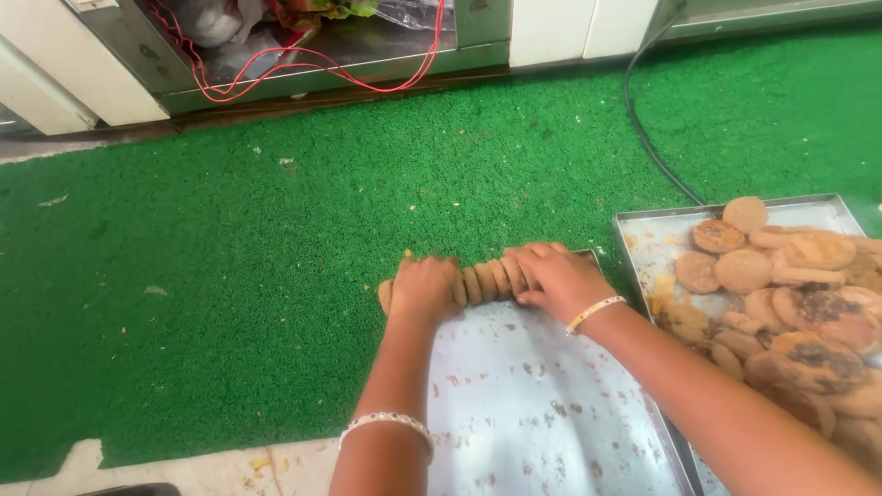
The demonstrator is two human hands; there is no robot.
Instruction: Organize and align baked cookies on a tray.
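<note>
A row of round brown biscuits (485,281) stands on edge along the far rim of a flat metal tray (533,404). My left hand (423,287) presses against the left end of the row, fingers curled over it. My right hand (559,276) covers the right end, palm down, a pale bracelet on its wrist. Both hands squeeze the row between them. The biscuits under each hand are hidden.
A second metal tray (648,241) at the right holds a loose pile of several round biscuits (790,294). Green turf matting (276,230) covers the surface. A black cable (643,129) runs across it. Red wires (303,69) hang by a steel shelf at the back.
</note>
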